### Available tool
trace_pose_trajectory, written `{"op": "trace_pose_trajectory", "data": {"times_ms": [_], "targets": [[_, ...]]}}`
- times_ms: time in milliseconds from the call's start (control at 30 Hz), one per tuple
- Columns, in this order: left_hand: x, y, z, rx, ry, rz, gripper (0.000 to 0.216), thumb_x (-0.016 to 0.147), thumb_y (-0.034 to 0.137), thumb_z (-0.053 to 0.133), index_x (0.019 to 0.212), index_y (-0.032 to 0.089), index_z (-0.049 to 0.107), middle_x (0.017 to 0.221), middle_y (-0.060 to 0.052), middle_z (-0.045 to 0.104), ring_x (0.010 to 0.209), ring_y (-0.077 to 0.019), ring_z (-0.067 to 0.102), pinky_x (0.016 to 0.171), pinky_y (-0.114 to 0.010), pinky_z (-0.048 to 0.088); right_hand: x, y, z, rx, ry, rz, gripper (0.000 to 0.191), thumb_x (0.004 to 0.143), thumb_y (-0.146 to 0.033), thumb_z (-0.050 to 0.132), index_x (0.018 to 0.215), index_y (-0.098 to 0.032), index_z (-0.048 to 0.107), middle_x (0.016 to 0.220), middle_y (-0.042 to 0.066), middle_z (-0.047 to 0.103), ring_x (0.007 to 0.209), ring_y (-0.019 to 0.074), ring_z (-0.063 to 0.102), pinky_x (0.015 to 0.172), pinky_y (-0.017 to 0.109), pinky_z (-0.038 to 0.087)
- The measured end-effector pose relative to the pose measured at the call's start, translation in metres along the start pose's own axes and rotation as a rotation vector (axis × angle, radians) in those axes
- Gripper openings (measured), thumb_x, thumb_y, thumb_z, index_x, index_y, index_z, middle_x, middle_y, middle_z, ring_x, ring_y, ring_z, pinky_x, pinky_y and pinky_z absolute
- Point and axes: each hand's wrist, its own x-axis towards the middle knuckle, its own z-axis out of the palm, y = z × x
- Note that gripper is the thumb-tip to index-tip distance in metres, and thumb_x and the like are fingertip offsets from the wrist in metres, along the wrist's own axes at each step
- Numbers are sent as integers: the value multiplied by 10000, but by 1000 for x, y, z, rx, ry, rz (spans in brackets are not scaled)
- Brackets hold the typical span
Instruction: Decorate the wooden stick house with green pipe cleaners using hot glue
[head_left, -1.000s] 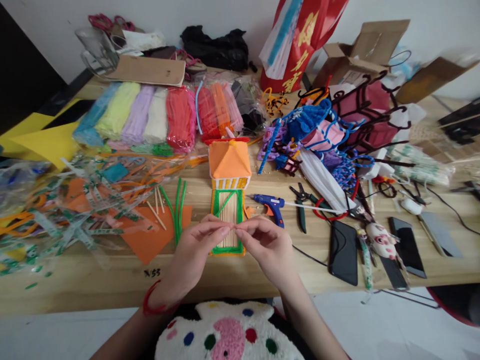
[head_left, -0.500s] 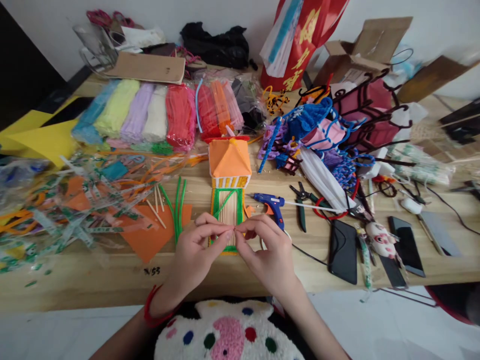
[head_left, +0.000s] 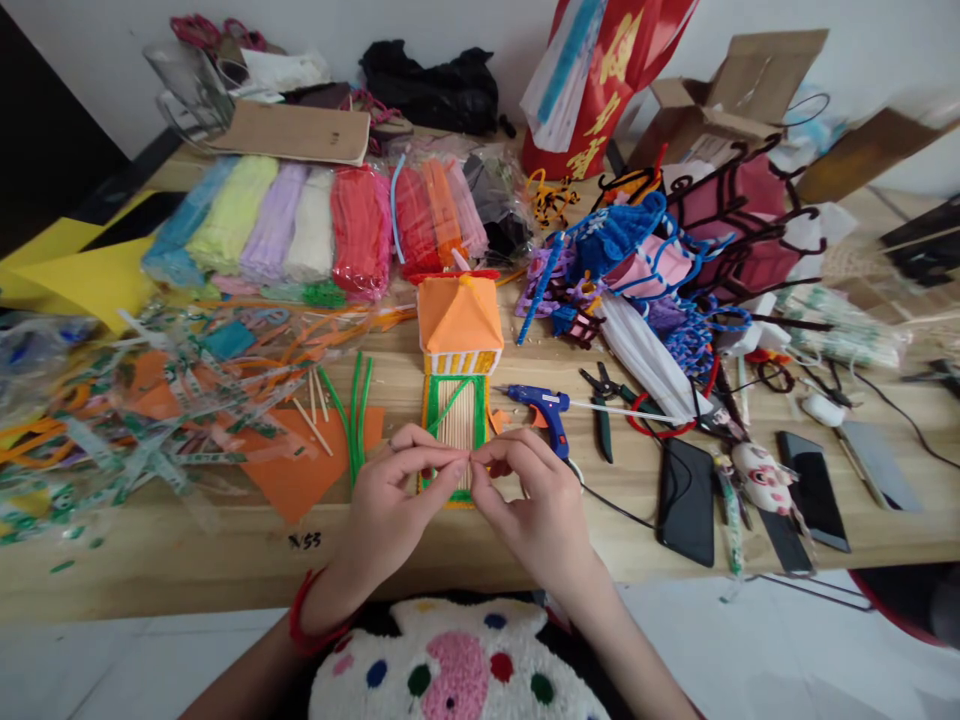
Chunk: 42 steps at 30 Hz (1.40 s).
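Pinching 1 tiny sliver (head_left: 469, 457) together, left hand (head_left: 390, 510) and right hand (head_left: 536, 512) meet over the near end of the panel (head_left: 454, 415), whose sticks run toward the surface's (head_left: 187, 560) far edge.

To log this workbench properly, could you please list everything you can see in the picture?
table: one, pale wood, under everything
craft house: one, orange roof and green frame, table centre
glue gun: one, blue, right of the house
pliers: one, black, beside the glue gun
loose pipe cleaners: a few, green, left of the house
pipe cleaner packs: one row, many colours, behind the house
phones: at least two, black, front right
plush cushion: one, white with coloured dots, nearest the camera
left hand: one, red cord at wrist, fingertips pinched over the house's near end
right hand: one, bare, fingertips meeting the left's
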Motion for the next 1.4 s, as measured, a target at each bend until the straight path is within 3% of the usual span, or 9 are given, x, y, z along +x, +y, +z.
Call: {"op": "trace_pose_trajectory", "data": {"times_ms": [333,733,1400], "targets": [[1,-2,-3,-135,-45,-126,109,797,264,642,838,250,742,758,-3,588,743,-126,559,665,-245,440,-1,-4,-2,81,50,18,96,818,-121,553,797,-203,597,746,12,599,642,119,537,623,254,471],[-1,5,1,-71,-11,-41,86,790,206,643,774,217,727,740,2,585,709,-107,562,645,-229,445,-2,-2,-2,59,83,-34,100,811,-84,575,815,-167,630,762,26,611,694,120,578,662,249,490],[-5,-1,10,-43,29,-50,90,794,207,627,805,203,716,764,-10,581,716,-117,555,625,-241,449,-4,1,-2,-15,51,-24,66,818,-121,570,795,-171,606,746,27,610,669,133,563,635,273,469]]}}
